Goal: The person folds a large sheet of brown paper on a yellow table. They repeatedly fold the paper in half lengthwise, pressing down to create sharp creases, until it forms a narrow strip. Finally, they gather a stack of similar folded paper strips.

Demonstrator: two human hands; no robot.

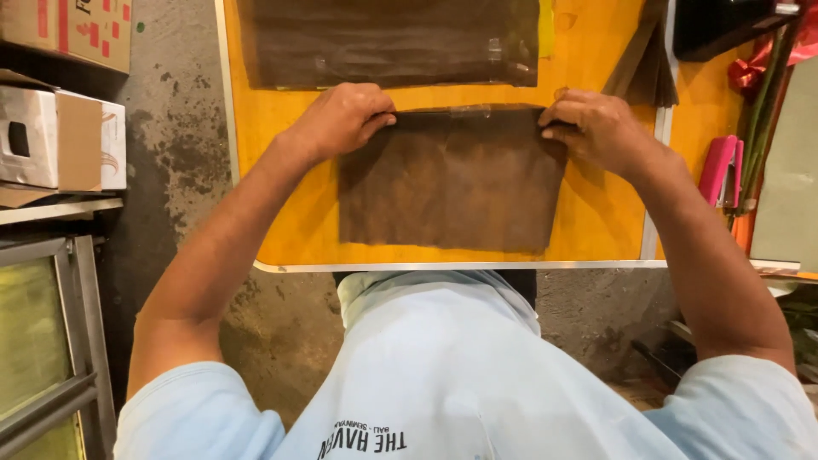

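Head view: left hand [339,117] and right hand [594,128] well apart, each pinched on a top corner of flat brown rectangular sheet [450,181], lying on yellow tabletop [294,213] with white rim. Larger dark brown sheet [396,41] just beyond. Pink stapler [720,169] at right; cardboard boxes [64,136] at left.

A second, larger dark brown sheet [388,41] lay at the far side of the yellow counter [596,213]. Pink stapler [720,169] at right; white-and-brown cardboard boxes [64,140] on left shelf.
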